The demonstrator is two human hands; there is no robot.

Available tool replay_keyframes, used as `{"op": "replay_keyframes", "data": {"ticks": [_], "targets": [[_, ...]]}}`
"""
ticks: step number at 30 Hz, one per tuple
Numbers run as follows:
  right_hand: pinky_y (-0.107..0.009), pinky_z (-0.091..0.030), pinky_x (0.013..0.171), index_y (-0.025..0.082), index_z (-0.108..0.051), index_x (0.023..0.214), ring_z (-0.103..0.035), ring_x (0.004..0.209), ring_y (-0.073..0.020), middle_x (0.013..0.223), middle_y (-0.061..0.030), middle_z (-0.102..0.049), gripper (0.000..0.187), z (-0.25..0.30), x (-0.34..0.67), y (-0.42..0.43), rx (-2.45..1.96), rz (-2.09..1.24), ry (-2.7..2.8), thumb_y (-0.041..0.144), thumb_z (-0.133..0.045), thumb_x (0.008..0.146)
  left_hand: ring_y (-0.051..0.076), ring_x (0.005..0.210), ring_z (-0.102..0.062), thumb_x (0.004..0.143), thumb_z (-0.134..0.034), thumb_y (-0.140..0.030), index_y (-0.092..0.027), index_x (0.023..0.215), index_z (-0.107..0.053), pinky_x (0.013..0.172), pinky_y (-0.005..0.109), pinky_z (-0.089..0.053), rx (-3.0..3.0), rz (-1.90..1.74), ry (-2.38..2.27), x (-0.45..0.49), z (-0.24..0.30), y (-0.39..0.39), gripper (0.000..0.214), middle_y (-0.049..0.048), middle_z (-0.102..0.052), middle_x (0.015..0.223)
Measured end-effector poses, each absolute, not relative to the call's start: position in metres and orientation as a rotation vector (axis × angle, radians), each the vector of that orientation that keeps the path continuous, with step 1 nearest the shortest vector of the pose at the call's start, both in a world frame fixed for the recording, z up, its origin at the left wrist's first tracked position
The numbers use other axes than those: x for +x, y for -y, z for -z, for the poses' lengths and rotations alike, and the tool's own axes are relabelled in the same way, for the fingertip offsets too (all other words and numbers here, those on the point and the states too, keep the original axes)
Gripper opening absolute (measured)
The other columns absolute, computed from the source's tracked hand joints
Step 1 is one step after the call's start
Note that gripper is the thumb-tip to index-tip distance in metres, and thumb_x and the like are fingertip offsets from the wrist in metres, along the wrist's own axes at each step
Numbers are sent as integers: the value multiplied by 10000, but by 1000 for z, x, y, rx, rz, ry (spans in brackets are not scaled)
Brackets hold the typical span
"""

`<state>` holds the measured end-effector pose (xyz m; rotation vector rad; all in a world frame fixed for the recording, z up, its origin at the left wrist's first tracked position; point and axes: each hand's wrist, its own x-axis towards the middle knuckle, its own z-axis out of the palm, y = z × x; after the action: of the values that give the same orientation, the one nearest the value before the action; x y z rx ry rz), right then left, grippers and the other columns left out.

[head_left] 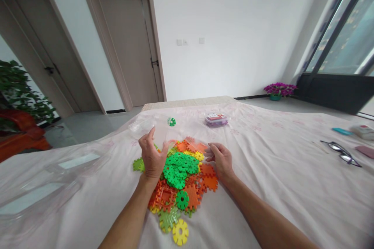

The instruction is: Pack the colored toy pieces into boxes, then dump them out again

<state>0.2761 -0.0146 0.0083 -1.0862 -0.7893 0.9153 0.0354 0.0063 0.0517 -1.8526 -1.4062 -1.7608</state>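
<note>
A heap of flat plastic interlocking pieces lies on the cloth. Green notched discs (179, 167) are piled on top of orange square pieces (191, 196), with yellow and light green ones around them. My left hand (153, 155) is over the heap's left side, thumb and index finger spread apart. At the heap's right edge, my right hand (219, 159) has its thumb and fingers pinched on thin clear plastic that looks like a bag; its outline is hard to make out. Beyond my left hand lies a lone green disc (172, 121), beside or under clear film.
A clear lidded box (216, 120) with purple contents stands behind the heap. Clear plastic containers (37, 198) lie at the left. Eyeglasses (341, 151) and a blue item (341, 131) lie at the right. A pale patterned cloth (277, 171) covers the surface.
</note>
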Motion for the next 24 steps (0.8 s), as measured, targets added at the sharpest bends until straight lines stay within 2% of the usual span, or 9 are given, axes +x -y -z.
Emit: {"op": "replay_keyframes", "data": {"ticks": [4,7,12,15,19,21,24], "targets": [[-250,-531,480,177,-668,883,-620,534,-134,724,-29,-712,289,-8,275,17,-1061,-813,842,443,-682,771,304,1188,-475,816,-650,-248,-163,1376,-449,1024,464,-415,-1944,1663,1402,35,-44,-8,601,163,-508,1238],[-256,-532,484,183,-674,888,-620,534,-135,734,-27,-715,303,-7,276,15,-1042,-772,850,462,-684,771,300,1173,-489,824,-642,-259,-174,1364,-464,1017,460,-423,-1932,1690,1475,36,-41,-10,576,155,-509,1226],[-245,-517,457,177,-666,877,-615,503,-137,678,-22,-701,287,-4,279,10,-1165,-886,843,435,-688,752,267,1128,-517,820,-649,-273,-187,1363,-454,948,413,-472,-1882,1789,1540,37,-42,-10,582,146,-497,1236],[-235,-513,463,175,-666,897,-622,530,-139,692,-26,-702,291,-3,279,8,-1181,-861,867,437,-672,769,276,1149,-503,817,-658,-285,-181,1339,-472,934,412,-476,-1896,1806,1413,37,-44,-6,564,144,-516,1222],[-231,-493,448,169,-677,908,-625,544,-147,695,-29,-700,310,-3,278,9,-1191,-835,916,450,-666,778,288,1184,-477,798,-682,-270,-168,1325,-486,1004,442,-431,-1944,1754,1262,39,-45,-3,571,148,-530,1205],[-235,-492,455,169,-679,922,-625,550,-147,707,-31,-705,330,-3,279,11,-1154,-812,896,464,-674,775,277,1149,-495,794,-688,-295,-175,1337,-476,1012,447,-426,-1947,1782,1341,41,-43,-4,595,147,-518,1219],[-251,-519,497,181,-668,981,-633,586,-148,747,-31,-714,355,-7,280,13,-1034,-772,838,480,-673,791,218,987,-553,808,-670,-386,-204,1387,-422,901,395,-495,-1884,2016,1624,44,-38,-12,655,142,-473,1267]]}}
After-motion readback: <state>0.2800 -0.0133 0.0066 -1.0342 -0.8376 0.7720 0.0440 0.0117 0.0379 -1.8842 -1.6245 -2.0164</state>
